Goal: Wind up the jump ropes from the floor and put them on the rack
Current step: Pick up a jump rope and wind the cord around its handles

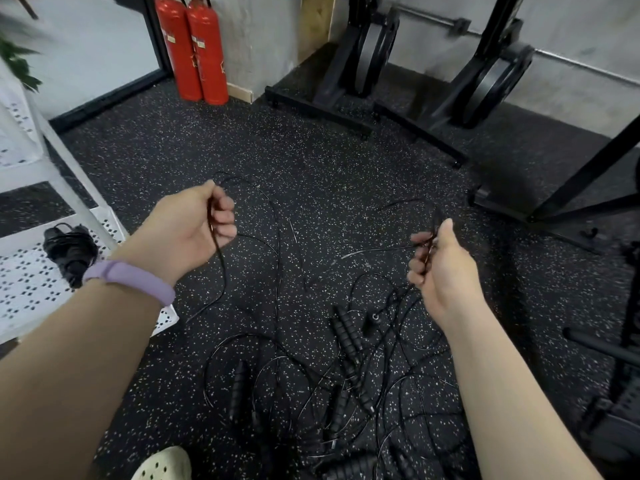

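A tangle of thin black jump ropes (346, 375) with ribbed black handles lies on the speckled rubber floor below my hands. My left hand (194, 226), with a purple wristband, grips a thin black cord that loops up and out over the floor. My right hand (440, 261) pinches another stretch of thin cord between thumb and fingers; that cord runs left toward the middle and down into the tangle. One wound rope bundle (71, 251) rests on the white perforated rack shelf (31, 289) at the left.
Two red fire extinguishers (194, 50) stand against the back wall. Black weight-plate stands (367, 64) and a black frame (571, 192) fill the back right. A pale clog (162, 465) shows at the bottom edge. A plant (17, 64) hangs at top left.
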Available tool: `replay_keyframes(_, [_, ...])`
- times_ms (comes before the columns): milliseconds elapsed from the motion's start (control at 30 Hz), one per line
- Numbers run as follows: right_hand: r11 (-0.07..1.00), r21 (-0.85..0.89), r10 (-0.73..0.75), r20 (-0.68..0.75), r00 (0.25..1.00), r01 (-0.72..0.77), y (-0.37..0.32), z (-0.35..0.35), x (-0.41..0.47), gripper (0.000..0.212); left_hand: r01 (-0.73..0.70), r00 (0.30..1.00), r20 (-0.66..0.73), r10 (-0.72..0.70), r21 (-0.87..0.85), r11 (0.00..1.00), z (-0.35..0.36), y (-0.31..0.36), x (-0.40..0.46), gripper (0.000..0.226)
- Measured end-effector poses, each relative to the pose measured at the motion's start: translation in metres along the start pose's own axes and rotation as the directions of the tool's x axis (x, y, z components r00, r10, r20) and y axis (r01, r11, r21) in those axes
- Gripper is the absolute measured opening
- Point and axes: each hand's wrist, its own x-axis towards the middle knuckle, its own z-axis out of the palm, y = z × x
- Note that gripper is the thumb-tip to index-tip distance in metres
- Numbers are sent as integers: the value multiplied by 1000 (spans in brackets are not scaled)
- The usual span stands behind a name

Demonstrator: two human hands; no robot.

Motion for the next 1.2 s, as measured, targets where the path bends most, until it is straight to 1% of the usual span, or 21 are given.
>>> replay_keyframes(33, [997, -12, 73, 9, 997, -73, 2, 2, 0, 50, 1, 1000, 19, 2, -155, 988, 1, 2, 0, 40])
replay_keyframes(100, [976, 43, 211, 47, 976, -213, 4, 4, 0, 44, -12, 999, 30, 29, -452, 892, -2, 7, 1, 46])
replay_keyframes(133, [961, 84, 258, 67, 964, -264, 5, 4, 1, 36, -28, 999, 20, 47, -558, 829, -5, 8, 0, 48])
replay_keyframes(200, [941, 120, 305, 96, 948, -315, 5, 5, 2, 26, -72, 997, -20, 79, -657, 750, -11, 11, 0, 47])
replay_keyframes(233, [938, 111, 317, 107, 942, -328, 5, 5, 3, 25, -94, 995, -39, 90, -653, 751, -13, 12, 1, 46])
replay_keyframes(300, [935, 59, 340, 140, 930, -350, 7, 8, 2, 25, -109, 994, -60, 91, -569, 815, -12, 12, 0, 39])
replay_keyframes(400, [927, -7, 370, 170, 913, -374, 9, 14, 1, 17, -46, 999, 2, 51, -398, 916, -2, 10, -3, 23])
replay_keyframes(467, [935, -73, 353, 138, 925, -346, 11, 16, 2, 17, -10, 999, 46, 27, -334, 943, 2, 8, -5, 22])
replay_keyframes(533, [933, -204, 324, 126, 938, -295, 12, 18, 1, 20, 19, 996, 86, 8, -306, 952, 4, 7, -6, 24])
replay_keyframes(600, [924, -289, 312, 197, 929, -249, 13, 20, -3, 19, 56, 990, 137, -19, -271, 961, 7, 6, -9, 26])
replay_keyframes(667, [928, -346, 257, 316, 913, -141, 12, 24, -9, 18, 96, 980, 194, -49, -239, 966, 10, 4, -12, 29])
replay_keyframes(733, [907, -421, 182, 457, 870, 32, 11, 31, -18, 23, 131, 964, 258, -67, -236, 963, 17, 1, -17, 32])
replay_keyframes(833, [813, -525, 203, 661, 722, 253, 14, 45, -36, 35, 185, 939, 336, -70, -322, 929, 30, -3, -25, 36])
replay_keyframes(900, [746, -558, 214, 718, 662, 364, 23, 56, -44, 35, 198, 931, 363, -45, -397, 896, 36, -4, -28, 37])
replay_keyframes(967, [713, -540, 173, 753, 635, 447, 32, 68, -48, 25, 190, 935, 354, -15, -465, 864, 39, -4, -28, 37])
replay_keyframes(1033, [710, -531, 154, 758, 633, 463, 37, 75, -49, 17, 151, 950, 311, 15, -504, 850, 39, -5, -25, 37])
replay_keyframes(1067, [714, -534, 145, 746, 649, 453, 38, 76, -49, 20, 112, 961, 276, 33, -492, 863, 37, -5, -23, 37])
replay_keyframes(1100, [730, -531, 128, 725, 677, 430, 38, 77, -48, 24, 56, 971, 235, 53, -436, 898, 35, -5, -22, 38])
replay_keyframes(1133, [761, -512, 103, 703, 704, 400, 37, 78, -47, 27, -13, 979, 190, 77, -316, 949, 32, -5, -20, 37])
replay_keyframes(1167, [802, -476, 78, 683, 727, 361, 36, 79, -46, 28, -82, 984, 146, 102, -133, 988, 30, -7, -20, 35])
replay_keyframes(1200, [844, -434, 62, 662, 747, 315, 34, 81, -45, 30, -140, 985, 115, 130, 85, 986, 29, -9, -22, 34])
